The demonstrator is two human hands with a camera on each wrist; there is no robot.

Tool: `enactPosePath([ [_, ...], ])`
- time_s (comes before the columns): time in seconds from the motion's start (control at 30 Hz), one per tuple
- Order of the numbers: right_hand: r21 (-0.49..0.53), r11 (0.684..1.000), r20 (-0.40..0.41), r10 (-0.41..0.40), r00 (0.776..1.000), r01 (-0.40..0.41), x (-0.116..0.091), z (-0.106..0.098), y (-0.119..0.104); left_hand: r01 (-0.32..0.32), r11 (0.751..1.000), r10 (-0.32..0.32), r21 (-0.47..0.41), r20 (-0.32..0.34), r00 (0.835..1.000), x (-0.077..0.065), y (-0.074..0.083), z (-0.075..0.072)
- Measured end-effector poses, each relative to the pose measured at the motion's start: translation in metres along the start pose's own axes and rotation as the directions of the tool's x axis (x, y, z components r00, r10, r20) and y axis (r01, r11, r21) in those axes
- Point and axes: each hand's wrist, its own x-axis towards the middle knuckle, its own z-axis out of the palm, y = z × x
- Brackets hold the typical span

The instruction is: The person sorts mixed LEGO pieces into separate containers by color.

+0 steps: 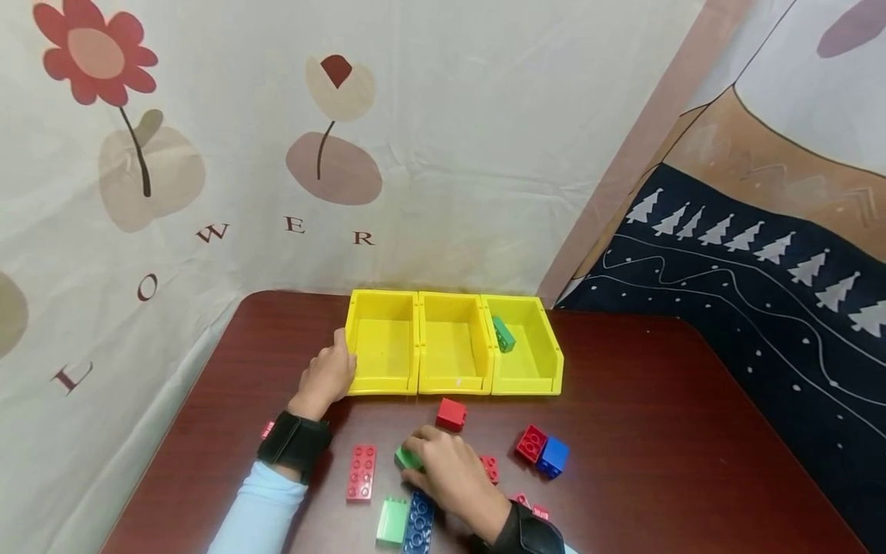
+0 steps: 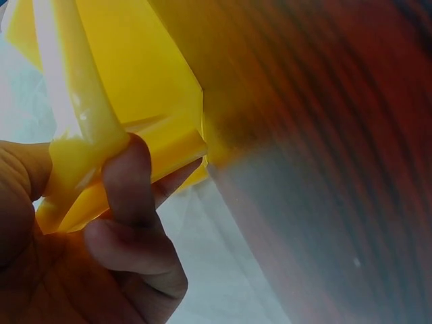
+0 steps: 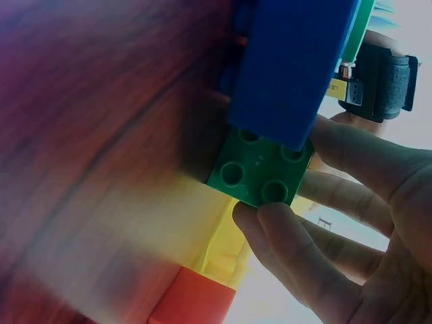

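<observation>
My left hand (image 1: 325, 377) grips the left wall of a yellow bin unit (image 1: 386, 388). In the left wrist view, its thumb and fingers curl round the yellow rim (image 2: 81, 101). On the table in front of the bins, my right hand (image 1: 457, 473) pinches a green toy brick (image 1: 407, 459). The right wrist view shows fingertips at the end of this studded green brick (image 3: 260, 169) and the thumb near its side, while a blue brick (image 3: 290, 67) overlaps it. That long blue brick (image 1: 418, 523) lies next to a light green brick (image 1: 392, 522), nearer to me.
The bin unit has three compartments side by side; a green brick (image 1: 504, 335) lies in the right one. Red bricks (image 1: 361, 473) (image 1: 451, 414) lie about the table. To the right, another red brick (image 1: 531, 444) touches a blue brick (image 1: 553, 458). A printed cloth (image 1: 443, 154) hangs behind.
</observation>
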Motion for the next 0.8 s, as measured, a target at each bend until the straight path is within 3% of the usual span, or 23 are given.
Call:
enactPosePath([
  [0.27, 0.023, 0.999, -0.003, -0.036, 0.999, 0.036, -0.002, -0.004, -0.002, -0.003, 1.0, 0.003, 0.0, 0.001, 1.0, -0.001, 0.0, 0.0],
  [0.57, 0.075, 0.995, -0.136, -0.051, 0.989, 0.062, -0.002, -0.043, 0.003, -0.02, 1.0, 0.02, 0.002, -0.015, 1.0, -0.002, -0.002, -0.001],
  [0.8, 0.06, 0.998, -0.242, 0.051, 0.969, -0.037, 0.005, -0.077, 0.025, -0.017, 1.0, 0.017, -0.005, -0.008, 1.0, -0.002, -0.002, 0.0],
])
